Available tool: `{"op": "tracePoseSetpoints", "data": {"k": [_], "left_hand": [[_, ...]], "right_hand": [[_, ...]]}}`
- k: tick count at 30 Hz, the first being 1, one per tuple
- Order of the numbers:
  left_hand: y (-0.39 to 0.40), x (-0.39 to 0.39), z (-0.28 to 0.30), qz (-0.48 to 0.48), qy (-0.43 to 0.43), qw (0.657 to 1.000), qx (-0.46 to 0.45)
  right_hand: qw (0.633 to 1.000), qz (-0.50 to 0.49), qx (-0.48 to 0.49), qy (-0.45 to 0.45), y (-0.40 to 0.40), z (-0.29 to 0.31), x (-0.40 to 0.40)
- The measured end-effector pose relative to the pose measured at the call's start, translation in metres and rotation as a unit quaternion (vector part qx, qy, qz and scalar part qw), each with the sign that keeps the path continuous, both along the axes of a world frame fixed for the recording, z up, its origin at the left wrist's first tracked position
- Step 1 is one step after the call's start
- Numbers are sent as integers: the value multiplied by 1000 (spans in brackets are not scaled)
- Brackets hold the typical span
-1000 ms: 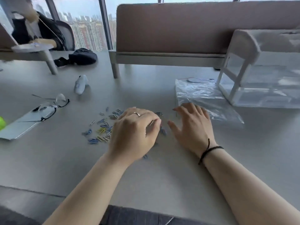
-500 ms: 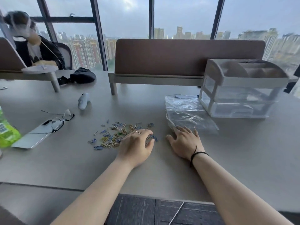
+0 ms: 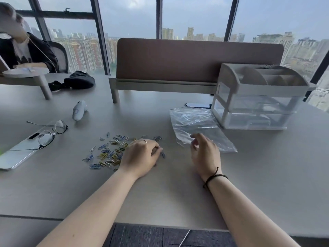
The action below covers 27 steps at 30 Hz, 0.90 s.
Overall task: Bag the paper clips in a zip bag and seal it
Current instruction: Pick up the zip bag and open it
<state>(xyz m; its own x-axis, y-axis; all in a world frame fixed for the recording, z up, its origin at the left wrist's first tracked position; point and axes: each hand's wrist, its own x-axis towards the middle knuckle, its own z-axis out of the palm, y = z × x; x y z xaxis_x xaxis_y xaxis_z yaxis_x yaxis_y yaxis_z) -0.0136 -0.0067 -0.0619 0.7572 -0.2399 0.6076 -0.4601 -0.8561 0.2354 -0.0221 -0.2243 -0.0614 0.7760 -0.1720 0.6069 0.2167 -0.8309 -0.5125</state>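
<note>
Several blue, yellow and silver paper clips (image 3: 110,152) lie scattered on the grey table (image 3: 160,191). My left hand (image 3: 140,155) rests curled on the right side of the pile, fingertips pinched around a few clips; it hides some of them. A clear zip bag (image 3: 195,125) lies flat to the right of the pile. My right hand (image 3: 204,152) hovers at the bag's near edge with fingers apart and slightly curled, holding nothing. A dark cord circles that wrist.
A white desk organizer (image 3: 258,97) stands behind the bag at the right. Glasses (image 3: 51,132) lie on a white phone (image 3: 19,150) at the left, a white controller (image 3: 79,110) behind them. A brown divider (image 3: 195,61) crosses the back; a person (image 3: 21,49) sits far left.
The view tilted up and drew back. My right hand lifted off the table and moved toward the bag's near edge. My left hand stayed curled on the clips.
</note>
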Motion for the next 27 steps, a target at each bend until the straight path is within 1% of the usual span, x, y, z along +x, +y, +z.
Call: {"op": "tracePoseSetpoints", "data": {"k": [4, 6, 7, 9, 11, 13, 14, 16, 17, 18, 20, 22, 23, 25, 26, 27], "left_hand": [[-2, -7, 4, -5, -94, 995, -16], [-2, -14, 8, -26, -117, 991, -54], [-3, -19, 9, -47, -114, 989, -82], [-7, -33, 10, -100, -70, 983, -141], [-15, -47, 13, -136, 16, 973, -187], [-26, -55, 13, -148, 93, 955, -238], [-31, -58, 14, -151, 130, 940, -278], [-43, -60, 17, -147, 216, 892, -370], [-47, -59, 18, -142, 260, 867, -400], [-51, -57, 18, -130, 288, 855, -412], [-57, -52, 16, -106, 322, 837, -429], [-63, -50, 16, -78, 333, 817, -465], [-64, -51, 17, -60, 327, 821, -465], [-66, -51, 19, -9, 318, 846, -428], [-67, -50, 20, 1, 321, 847, -423], [-68, -49, 20, -2, 331, 839, -431]], "right_hand": [[1000, 16, -16, -4, 0, 0, -2], [1000, 24, -11, -15, 1, 1, -8], [1000, 24, 0, -19, 2, 3, -13], [999, 20, 23, -33, 3, 6, -27], [998, 23, 32, -43, 5, 7, -43], [998, 39, 15, -42, 6, 8, -59], [998, 50, 1, -36, 7, 8, -65], [997, 65, -24, -17, 6, 7, -71], [997, 73, -35, -7, 6, 7, -71], [995, 85, -44, 4, 5, 6, -71], [992, 111, -63, 21, 5, 3, -71], [987, 130, -84, 36, 5, 0, -71], [985, 138, -94, 41, 5, -1, -71], [982, 150, -98, 53, 4, -2, -72], [981, 155, -94, 63, 2, -3, -70], [981, 158, -91, 72, 1, -3, -68]]}}
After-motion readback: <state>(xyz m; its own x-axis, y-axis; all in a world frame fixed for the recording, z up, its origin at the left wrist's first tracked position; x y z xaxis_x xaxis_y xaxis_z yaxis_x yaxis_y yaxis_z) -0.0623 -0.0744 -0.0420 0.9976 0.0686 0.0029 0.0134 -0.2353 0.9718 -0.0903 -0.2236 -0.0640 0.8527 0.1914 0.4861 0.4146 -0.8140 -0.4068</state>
